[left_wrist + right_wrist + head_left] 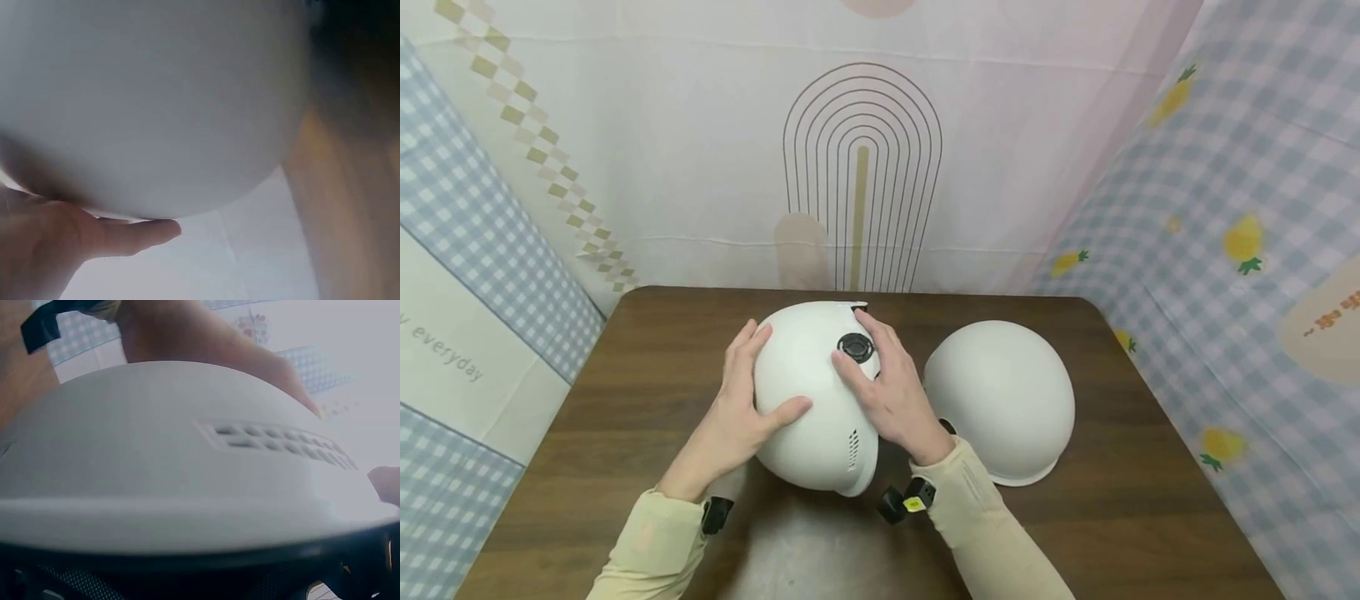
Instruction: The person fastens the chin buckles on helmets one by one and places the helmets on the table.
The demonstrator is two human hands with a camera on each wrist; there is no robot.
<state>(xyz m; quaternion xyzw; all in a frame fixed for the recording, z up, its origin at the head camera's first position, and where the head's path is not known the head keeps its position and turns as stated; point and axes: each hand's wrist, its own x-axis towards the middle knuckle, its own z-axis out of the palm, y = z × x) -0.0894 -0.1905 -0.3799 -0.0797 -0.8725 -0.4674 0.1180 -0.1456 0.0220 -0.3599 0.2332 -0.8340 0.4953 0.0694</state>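
A white safety helmet [801, 358] is tipped on its side between both hands, its dome toward the left and its rim toward the right. My left hand [733, 417] grips the dome, thumb across the near side and fingers on the far left. On the rim side, my right hand [895, 396] holds the shell, its thumb beside a black round vent fitting [855, 347]. Small vent holes [853, 450] show near the rim, and again as slots [275, 440] in the right wrist view. The left wrist view shows the smooth dome [162, 112] above the left thumb [140, 237].
A second white helmet [1003, 392] sits dome-up to the right, close beside my right wrist. Both stand on a dark brown wooden table [647, 358]. A patterned cloth [700, 150] hangs behind the table, with checked cloth [1210, 317] at the sides.
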